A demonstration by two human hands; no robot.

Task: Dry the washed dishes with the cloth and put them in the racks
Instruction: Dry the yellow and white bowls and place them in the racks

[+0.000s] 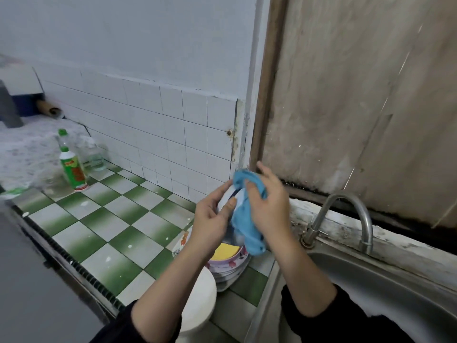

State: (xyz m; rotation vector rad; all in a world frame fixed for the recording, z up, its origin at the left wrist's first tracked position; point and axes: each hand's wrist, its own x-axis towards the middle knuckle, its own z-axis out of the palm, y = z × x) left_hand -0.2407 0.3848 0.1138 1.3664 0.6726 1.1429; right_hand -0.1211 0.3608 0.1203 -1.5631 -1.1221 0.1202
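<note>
You hold the dish [226, 196] up in front of you, above the counter's edge and clear of the stack of washed dishes [230, 266] below, so both its faces can be reached. Your left hand [212, 216] grips it by the rim, fingers curled behind and thumb pressed on the near face. That steadies the dish while leaving most of its surface free. Your right hand [269, 204] has the blue cloth [247, 233] bunched under curled fingers and pressed against the dish, with the loose end hanging down.

The cloth and hands cover most of the dish, so it may be a small bowl rather than a plate; only a white face and a dark rim show.

The stack sits on the checked counter [111, 231] just beside the sink [371, 280], probably so it can drain near the tap [346, 201]. No rack is in view, so wiping looks like the step in hand and racking comes after.
</note>
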